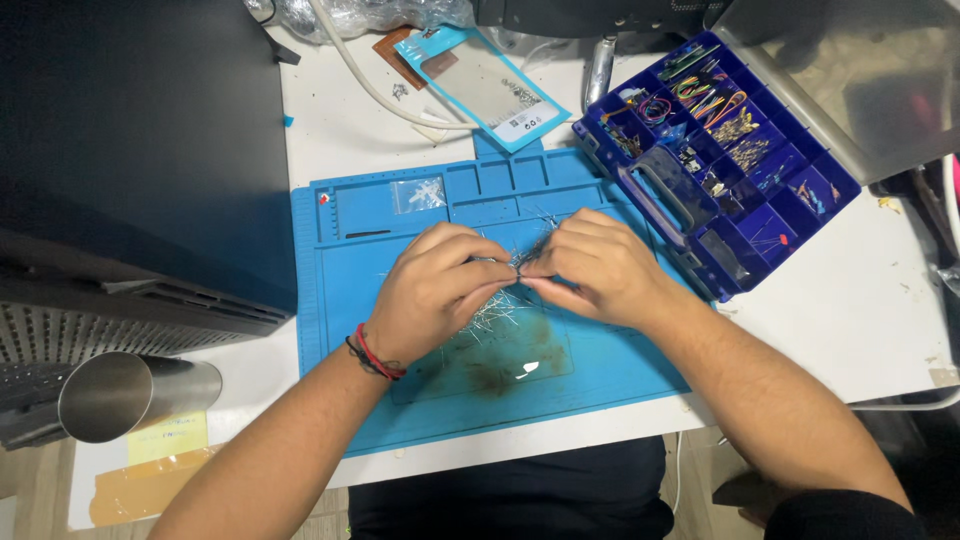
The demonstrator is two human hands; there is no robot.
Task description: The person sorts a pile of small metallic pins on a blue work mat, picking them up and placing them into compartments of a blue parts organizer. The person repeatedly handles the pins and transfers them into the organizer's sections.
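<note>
Over blue mat [620, 385], both hands [520, 280] pinching thin wire leads [528, 255], fingertips hiding details.

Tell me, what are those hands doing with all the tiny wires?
A person's left hand and right hand meet over a blue work mat, pinching a small bunch of thin metal wire parts between the fingertips. More of these parts lie in a loose pile on the mat under the hands. An open blue parts box sits to the right on the white table.

Wire bundle [520, 258] half-hidden by fingers [560, 262]
</note>
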